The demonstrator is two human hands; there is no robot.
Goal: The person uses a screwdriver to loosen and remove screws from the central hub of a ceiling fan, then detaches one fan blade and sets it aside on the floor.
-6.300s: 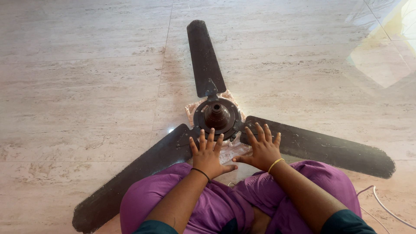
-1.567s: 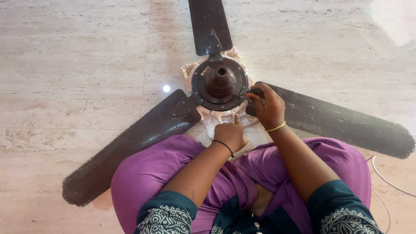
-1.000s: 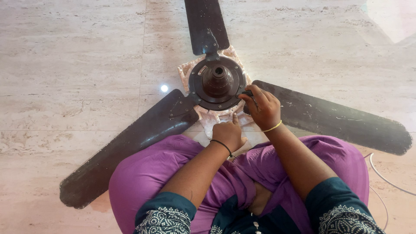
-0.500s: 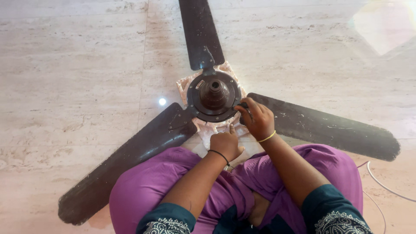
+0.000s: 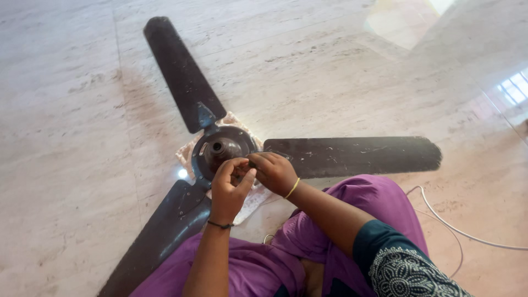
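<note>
A dark brown ceiling fan lies on the marble floor with its round hub (image 5: 220, 149) facing up. One blade (image 5: 179, 71) points away, one blade (image 5: 357, 155) reaches right, and one blade (image 5: 159, 231) runs toward my left knee. My left hand (image 5: 230, 188) and my right hand (image 5: 273, 171) meet over the hub's near right edge, where the right blade joins. The fingers of both hands are curled and their tips touch each other. Whatever lies between the fingertips is hidden.
A pale patterned cloth (image 5: 248, 202) lies under the hub. My legs in purple trousers (image 5: 379, 201) are folded close to the fan. A white cable (image 5: 459, 232) curves over the floor at the right. Bright window reflections show at the top right.
The view has swung left and tilted. My left hand has risen from the cloth to the hub and joined my right hand, which has stayed at the right blade's joint.
</note>
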